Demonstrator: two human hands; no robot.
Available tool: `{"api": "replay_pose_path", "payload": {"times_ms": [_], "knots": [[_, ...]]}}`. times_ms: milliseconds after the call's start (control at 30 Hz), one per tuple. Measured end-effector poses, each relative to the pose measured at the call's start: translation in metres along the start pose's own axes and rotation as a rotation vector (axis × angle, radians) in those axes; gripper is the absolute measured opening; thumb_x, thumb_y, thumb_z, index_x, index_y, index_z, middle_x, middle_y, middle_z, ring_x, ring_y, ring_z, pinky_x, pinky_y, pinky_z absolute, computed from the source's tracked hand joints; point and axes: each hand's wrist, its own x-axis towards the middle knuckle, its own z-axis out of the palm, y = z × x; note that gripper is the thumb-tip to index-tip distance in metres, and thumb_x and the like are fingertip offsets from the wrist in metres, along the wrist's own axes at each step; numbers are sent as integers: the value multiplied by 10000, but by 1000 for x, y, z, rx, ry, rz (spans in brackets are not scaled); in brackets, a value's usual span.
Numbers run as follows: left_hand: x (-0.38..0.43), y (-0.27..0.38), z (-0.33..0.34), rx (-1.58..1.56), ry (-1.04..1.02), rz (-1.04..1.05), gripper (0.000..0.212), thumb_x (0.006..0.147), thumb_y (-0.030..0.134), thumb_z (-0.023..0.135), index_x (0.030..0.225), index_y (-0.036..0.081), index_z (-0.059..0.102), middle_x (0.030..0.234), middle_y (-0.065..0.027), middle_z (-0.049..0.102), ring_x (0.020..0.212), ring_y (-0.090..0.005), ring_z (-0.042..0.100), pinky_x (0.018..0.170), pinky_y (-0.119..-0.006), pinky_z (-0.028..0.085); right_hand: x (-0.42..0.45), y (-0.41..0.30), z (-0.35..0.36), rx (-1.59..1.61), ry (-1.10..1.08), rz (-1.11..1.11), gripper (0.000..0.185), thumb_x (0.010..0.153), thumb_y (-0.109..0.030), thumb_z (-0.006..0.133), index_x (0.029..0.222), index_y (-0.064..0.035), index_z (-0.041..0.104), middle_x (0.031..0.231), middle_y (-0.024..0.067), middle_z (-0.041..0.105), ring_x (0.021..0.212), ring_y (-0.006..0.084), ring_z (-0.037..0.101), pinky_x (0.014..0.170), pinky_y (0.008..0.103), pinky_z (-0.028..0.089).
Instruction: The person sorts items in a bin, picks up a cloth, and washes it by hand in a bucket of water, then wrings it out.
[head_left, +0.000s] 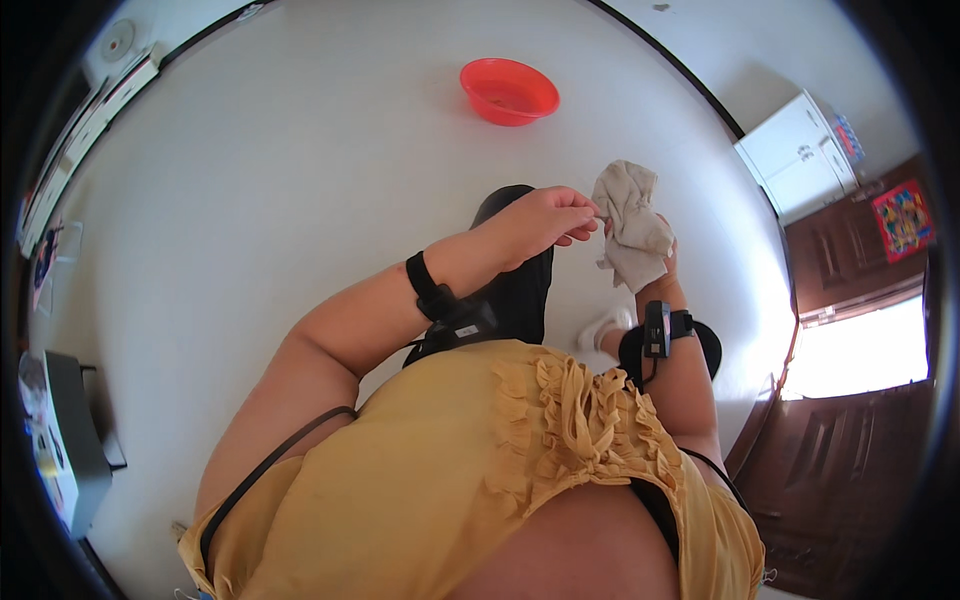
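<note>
A crumpled off-white cloth (636, 217) hangs over the floor ahead of my body. My right hand (670, 264) grips it from behind and below, and the fabric hides most of the palm and fingers. From the left, my left hand (551, 223) reaches across; its thumb and forefinger pinch a small bit at the cloth's left edge. The other fingers of that hand are loosely curled. A red plastic basin (510, 91) sits on the floor farther ahead, apart from both hands. A little something small and brownish shows at its bottom.
Pale smooth floor (300, 150) surrounds me. A white cabinet (796, 157) stands against the right wall, near a brown wooden door (832, 465) and a bright opening. At left are a grey-sided table (75, 427) with items on it and a round fan (118, 40).
</note>
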Motion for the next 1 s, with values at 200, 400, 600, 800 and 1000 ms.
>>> {"api": "replay_pose_path", "payload": {"times_ms": [200,400,600,800,1000], "knots": [[11,-49,-8,36,198,-46,354,1000,262,500,1251,21,563,1165,-99,632,1070,-176,602,933,-319,480,40,28,0,-558,-91,-234,385,939,-302,470,1145,1,591,1058,186,660,952,352,637,857,440,537],[91,-86,-59,14,326,-117,359,984,301,520,1211,32,589,1151,-102,638,1069,-185,604,911,-316,475,147,68,-18,508,-256,206,390,944,-285,451,1163,10,580,1055,203,653,944,376,635,831,485,545],[182,-41,-118,40,337,-259,299,1011,239,486,1207,36,586,1150,-71,634,1064,-150,598,916,-292,469,279,99,-15,237,-364,14,372,961,-272,422,1176,-13,579,1108,180,636,1005,349,623,850,490,536],[222,-55,-162,72,370,-353,297,983,277,537,1115,22,616,1052,-42,660,997,-141,628,883,-286,477,307,86,44,603,-238,591,310,976,-260,440,1126,-31,587,1023,110,642,932,257,639,818,397,550],[278,-68,-201,114,396,-389,244,970,256,546,1005,40,654,946,-14,662,904,-108,620,853,-265,484,350,115,30,614,-226,556,230,977,-234,451,1047,-59,584,955,73,630,836,204,623,756,360,543]]}}
